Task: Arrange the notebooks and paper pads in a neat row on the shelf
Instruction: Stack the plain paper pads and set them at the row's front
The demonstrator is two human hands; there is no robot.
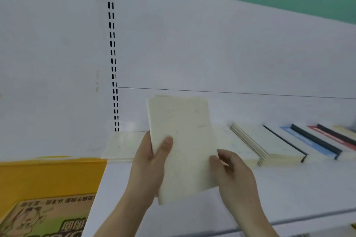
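Cream speckled pad (183, 146), white shelf (289, 188), yellow box (48, 177), blue-covered notebook (308, 141).

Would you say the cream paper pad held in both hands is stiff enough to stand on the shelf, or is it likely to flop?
The cream paper pad looks thin, so probably light and somewhat bendy. It holds flat between the left hand and the right hand, so likely not limp. Alone on the shelf it may tip; leaning it against the neighbouring pads seems safer.

- My left hand (149, 161) — bare, no glove, no ring, short plain thumbnail.
- My right hand (234, 171) — bare, no glove, no ring.
- Both forearms — bare, no sleeve, watch or band showing.
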